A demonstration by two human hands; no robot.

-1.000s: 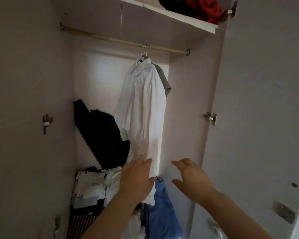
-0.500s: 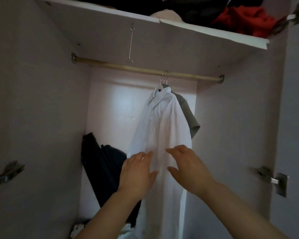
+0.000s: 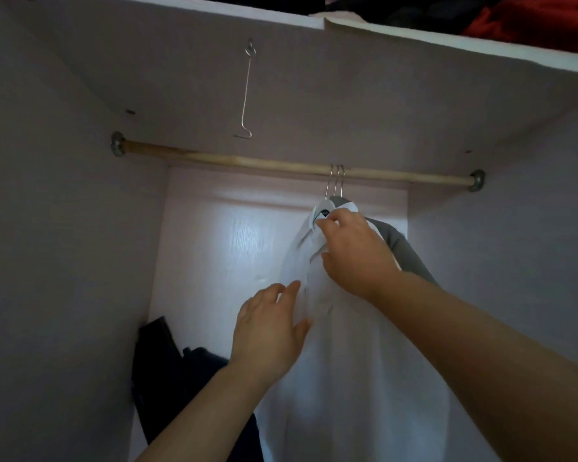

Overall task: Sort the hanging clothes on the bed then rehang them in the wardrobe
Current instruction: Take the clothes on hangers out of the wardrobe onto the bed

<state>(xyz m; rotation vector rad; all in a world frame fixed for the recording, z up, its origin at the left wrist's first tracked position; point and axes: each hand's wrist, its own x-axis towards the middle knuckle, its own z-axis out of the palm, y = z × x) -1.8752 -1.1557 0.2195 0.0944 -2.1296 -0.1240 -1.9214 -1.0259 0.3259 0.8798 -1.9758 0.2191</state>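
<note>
A white shirt [image 3: 344,361] hangs from the wooden rail [image 3: 247,163] on metal hanger hooks [image 3: 336,181]. Behind it on the right hangs a grey garment [image 3: 404,248]. My right hand [image 3: 354,251] is up at the shirt's collar, its fingertips curled on the collar edge just below the hooks. Lower down, my left hand [image 3: 267,328] lies with straight, spread fingers against the shirt's front. How the hangers sit inside the clothes is hidden.
A bent wire hook [image 3: 246,95] dangles from the underside of the shelf [image 3: 447,38], left of the hangers. Red and dark clothes [image 3: 531,18] lie on that shelf. A dark garment [image 3: 174,371] leans in the wardrobe's lower left corner. The rail's left half is bare.
Both hands have risen along the white shirt. My right hand went from mid-shirt up to the collar and took hold of it. The view tilted upward and closer.
</note>
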